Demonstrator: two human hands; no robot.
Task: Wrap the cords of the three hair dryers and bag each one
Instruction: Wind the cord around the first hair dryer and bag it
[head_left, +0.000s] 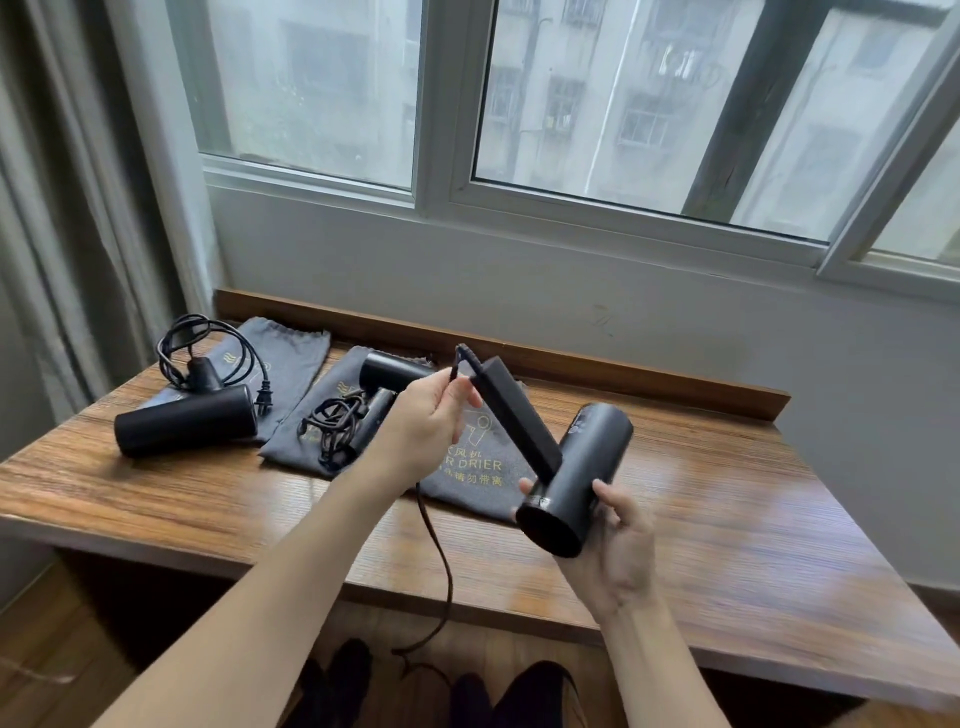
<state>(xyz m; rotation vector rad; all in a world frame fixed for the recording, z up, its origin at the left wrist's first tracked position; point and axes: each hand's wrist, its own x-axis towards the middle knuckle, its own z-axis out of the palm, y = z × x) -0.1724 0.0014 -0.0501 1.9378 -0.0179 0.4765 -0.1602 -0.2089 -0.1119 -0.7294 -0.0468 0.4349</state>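
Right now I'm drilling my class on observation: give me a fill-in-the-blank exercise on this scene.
1. The right hand holds a ____ dryer.
2. The left hand pinches its ____ near the handle's end.
3. ____ other dryers lie on the grey bags.
4. The table stands under a ____.

Missing: black; cord; Two; window

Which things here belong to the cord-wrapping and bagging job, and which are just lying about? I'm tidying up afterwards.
Job:
held dryer, in right hand
its cord, pinched by left hand
left dryer
middle dryer
left bag
middle bag
lettered bag

Lying about:
table
curtain
window
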